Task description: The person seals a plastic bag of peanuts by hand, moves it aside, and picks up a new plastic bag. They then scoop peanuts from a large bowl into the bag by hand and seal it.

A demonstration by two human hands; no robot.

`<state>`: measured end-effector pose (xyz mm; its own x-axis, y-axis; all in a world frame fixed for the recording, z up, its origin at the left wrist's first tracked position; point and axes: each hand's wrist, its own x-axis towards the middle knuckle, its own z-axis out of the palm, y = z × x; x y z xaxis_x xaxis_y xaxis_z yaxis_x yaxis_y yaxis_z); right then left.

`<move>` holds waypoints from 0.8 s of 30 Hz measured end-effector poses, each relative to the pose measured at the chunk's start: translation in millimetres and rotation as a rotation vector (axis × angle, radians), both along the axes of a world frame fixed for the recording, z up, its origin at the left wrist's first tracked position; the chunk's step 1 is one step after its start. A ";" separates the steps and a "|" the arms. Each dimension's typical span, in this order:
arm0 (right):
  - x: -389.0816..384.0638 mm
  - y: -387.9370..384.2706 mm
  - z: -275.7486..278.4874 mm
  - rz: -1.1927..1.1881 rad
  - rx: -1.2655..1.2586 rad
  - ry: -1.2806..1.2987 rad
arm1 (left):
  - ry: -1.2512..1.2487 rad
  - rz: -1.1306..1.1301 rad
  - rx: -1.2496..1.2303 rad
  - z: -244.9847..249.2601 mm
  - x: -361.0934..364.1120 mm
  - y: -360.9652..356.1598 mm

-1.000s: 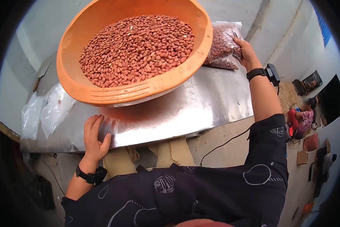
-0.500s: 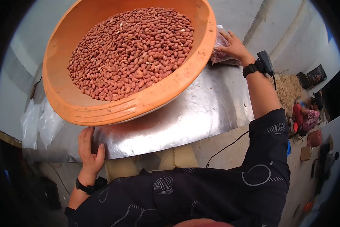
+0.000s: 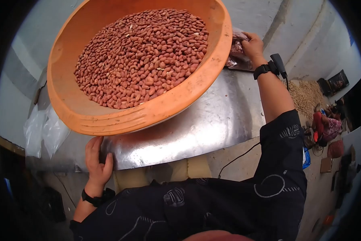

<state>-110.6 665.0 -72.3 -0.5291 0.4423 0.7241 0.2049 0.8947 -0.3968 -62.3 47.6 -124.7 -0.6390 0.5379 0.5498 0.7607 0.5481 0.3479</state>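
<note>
A wide orange basin (image 3: 148, 114) heaped with reddish-brown peanuts (image 3: 144, 60) stands on a shiny metal table (image 3: 212, 108). To the right of its rim, my right hand (image 3: 253, 47) has its fingers closed on a clear plastic bag (image 3: 237, 54) with dark reddish contents, probably peanuts. The basin hides part of this bag. My left hand (image 3: 99, 162) rests on the near table edge just below the basin, fingers stretched out and thumb apart, holding nothing.
Empty clear plastic bags (image 3: 48, 130) lie at the table's left end. On the floor at right is a pale heap (image 3: 307, 96), with a person (image 3: 329, 124) low down beside it. A black cable (image 3: 238, 158) runs below the table edge.
My right hand has gone from spread fingers beside the plastic bag to a grip on its upper part. My left hand stays at the table edge. The view has shifted slightly.
</note>
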 end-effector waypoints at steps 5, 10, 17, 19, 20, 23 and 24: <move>5.6 9.2 30.7 -0.146 0.021 0.151 | 0.000 -0.004 0.012 -0.5 -1.7 -0.4; 11.8 19.1 42.8 -0.239 0.196 0.060 | 0.004 -0.011 0.009 1.1 -0.7 1.8; 1.1 15.5 5.0 -0.168 0.076 -0.716 | 0.027 -0.012 0.026 1.2 -0.9 1.8; 13.1 -14.0 29.7 -0.183 -0.001 -0.697 | 0.027 -0.006 0.026 0.8 -0.9 1.8; 16.6 -30.2 38.7 -0.182 -0.036 -0.690 | 0.032 -0.009 0.025 0.7 -0.7 1.8; 7.2 -20.7 16.2 -0.160 0.043 -0.757 | 0.036 0.001 0.053 0.7 -1.8 0.9; 0.1 -3.3 -4.8 -0.133 0.110 -0.707 | 0.037 -0.007 0.092 -1.0 -2.2 0.0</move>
<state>-110.5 661.8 -77.1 -0.8337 0.4799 0.2732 0.4889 0.8715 -0.0385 -64.5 47.5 -125.8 -0.6136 0.4885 0.6203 0.7778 0.5093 0.3683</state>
